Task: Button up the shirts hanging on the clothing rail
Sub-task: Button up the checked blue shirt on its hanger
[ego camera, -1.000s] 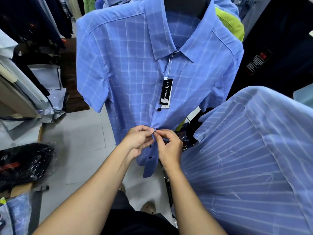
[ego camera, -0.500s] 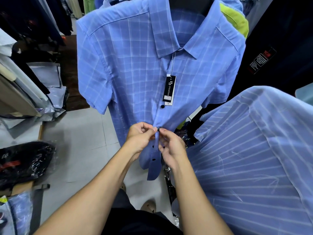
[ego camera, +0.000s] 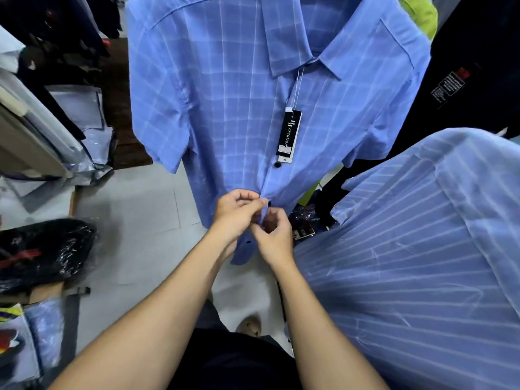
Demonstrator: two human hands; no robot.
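The checked shirt [ego camera: 225,108] is soft and floppy, so my left hand [ego camera: 236,212] and right hand [ego camera: 274,237] pinch its front edges beside the button [ego camera: 269,203].

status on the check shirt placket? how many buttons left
Done: the button under the hang tag looks fastened, and the one by the hands seems through. In hand: left hand and right hand pinch the placket of the check shirt just below it. Left: at least the lower button; the striped shirt can't be judged.
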